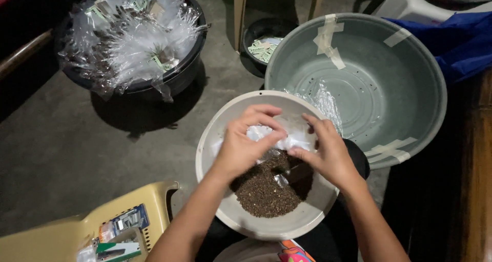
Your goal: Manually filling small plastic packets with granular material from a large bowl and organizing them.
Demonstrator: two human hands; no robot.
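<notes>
Both hands work over a round cream-coloured plastic basin (225,211) that sits in the person's lap. The left hand (246,144) and the right hand (325,152) pinch between them a small clear plastic packet (279,136), thin, crinkled and glossy, with a whitish sheen where the light catches it. The left hand's fingers are curled, its fingertips closed on the packet's near edge; the right hand's thumb and forefinger grip the other side. The packet hangs just above the basin's middle, its lower part dipping towards a heap of dark brown, coarse, grainy material (266,190) that fills the basin's near half. A small shiny metal scoop (284,177) lies on that heap, just below the right hand.

Beyond the basin, touching its far right rim, stands a large grey-green plastic tub (410,88) patched with strips of pale tape, and a bit of clear crumpled plastic (325,100) lies on its inner wall. On the concrete floor (61,149) to the far left, a black round tub (179,72) is heaped with filled clear packets (133,31). A smaller black bowl (266,42) holding paper slips stands between the two tubs. At the lower left, a yellow plastic stool (148,200) carries small boxes.
</notes>
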